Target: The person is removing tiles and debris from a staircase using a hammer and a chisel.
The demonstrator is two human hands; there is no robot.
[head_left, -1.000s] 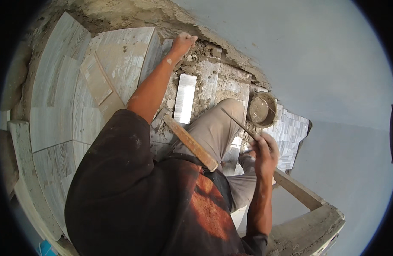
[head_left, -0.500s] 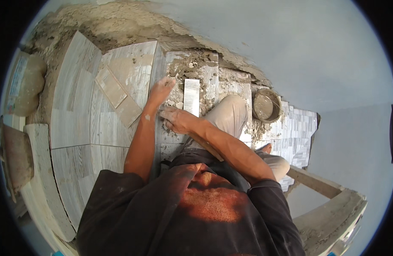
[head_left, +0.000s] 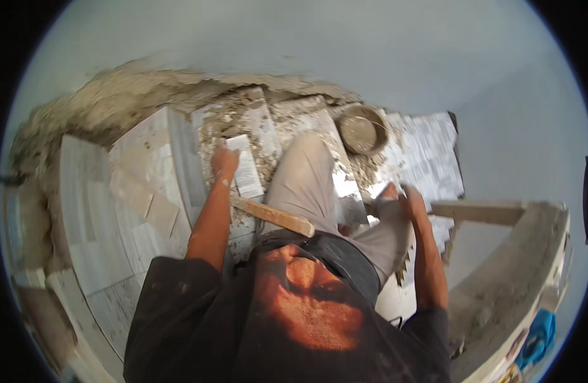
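My left hand [head_left: 225, 161] is over the crumbly grey mortar [head_left: 211, 132], close beside a narrow whitish tile strip [head_left: 246, 169]. Its fingers are blurred and partly turned away, so their grip does not show. Far to the right, my right hand [head_left: 411, 203] is by my right knee and a bare foot [head_left: 388, 191]. Its fingers are smeared, and I cannot make out anything in them. A wooden bar [head_left: 275, 216] lies aslant between my left forearm and my lap, touched by neither hand.
A round bucket of grey mix [head_left: 362, 131] stands beyond my knees, against the broken wall edge. Grey wood-patterned tiles [head_left: 93, 198] cover steps at left. A toothed edge [head_left: 402, 271] shows beside my right forearm. At right is a concrete ledge [head_left: 505, 281] with a blue cloth-like thing [head_left: 538, 337].
My right hand has left the mortar near my left hand and swung right to my knee. The wooden bar now shows uncovered. The whole view has turned, and the tile strip appears tilted.
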